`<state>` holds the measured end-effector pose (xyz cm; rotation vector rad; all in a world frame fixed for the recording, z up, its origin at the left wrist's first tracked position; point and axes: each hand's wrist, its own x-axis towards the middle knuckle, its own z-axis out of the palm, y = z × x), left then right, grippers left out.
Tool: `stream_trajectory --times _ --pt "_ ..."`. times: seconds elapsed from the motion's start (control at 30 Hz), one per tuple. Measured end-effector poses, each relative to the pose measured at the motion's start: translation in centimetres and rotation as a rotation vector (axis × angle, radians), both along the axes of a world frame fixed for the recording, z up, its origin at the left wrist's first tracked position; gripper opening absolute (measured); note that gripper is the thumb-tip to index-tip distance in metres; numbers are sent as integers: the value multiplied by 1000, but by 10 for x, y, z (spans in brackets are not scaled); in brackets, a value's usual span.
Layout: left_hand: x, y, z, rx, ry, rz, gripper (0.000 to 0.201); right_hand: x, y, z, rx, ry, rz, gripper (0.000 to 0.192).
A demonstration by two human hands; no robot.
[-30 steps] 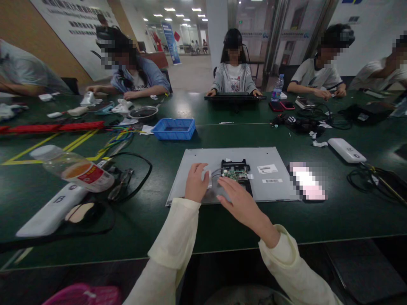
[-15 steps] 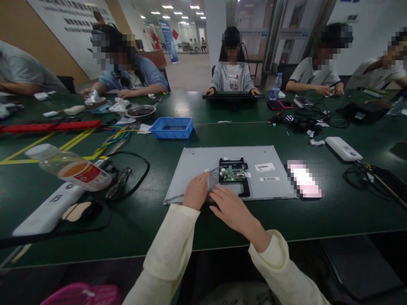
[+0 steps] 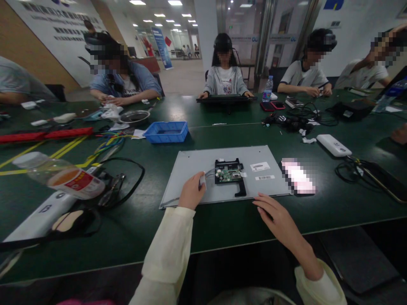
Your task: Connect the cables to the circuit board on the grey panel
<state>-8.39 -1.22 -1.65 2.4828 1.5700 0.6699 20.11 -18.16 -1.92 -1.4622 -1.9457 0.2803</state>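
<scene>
A grey flat display panel [image 3: 178, 178] lies back side up on the green table in front of me. At its middle sits a black bracket [image 3: 242, 186] with a green circuit board [image 3: 227, 173]. Thin grey cables [image 3: 210, 172] run left from the board into my left hand [image 3: 192, 192], whose closed fingers grip them over the panel. A small white piece [image 3: 203, 182] shows at its fingertips; I cannot tell if it is held. My right hand [image 3: 278, 216] is open and holds nothing, its fingertips by the panel's front edge.
Right of the panel lies a pink-screened phone [image 3: 299, 176], with a white power bank [image 3: 333, 145] beyond. A blue tray [image 3: 167, 132] stands behind the panel. On the left, a drink bottle [image 3: 73, 180] rests on a white device [image 3: 38, 216]. Several people sit across the table.
My right hand has left the cables and moved right to the panel's front edge. My left hand stays at the cables. The view has shifted slightly.
</scene>
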Motion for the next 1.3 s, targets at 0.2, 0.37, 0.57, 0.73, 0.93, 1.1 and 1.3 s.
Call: stream_trajectory --times 0.2,0.37,0.57,0.73,0.93,1.1,1.3 --pt "-2 -2 -4 31 19 -25 39 -4 -10 -18 26 -15 -175 32" --pt "1 -6 -1 60 75 -9 38 -4 -7 -18 23 -53 -173 33" --pt "4 -9 5 132 90 46 38 -6 -9 -19 51 -56 -194 33" --pt "7 -13 12 194 38 65 35 -5 -12 -19 108 32 -164 33" --pt "13 -23 30 231 -57 58 35 7 3 13 69 38 -70 32" --pt "36 -10 55 221 -70 -22 32 16 74 42 27 26 6 31" --pt "76 39 45 150 -68 -18 29 7 164 21 -107 -55 -123 20"
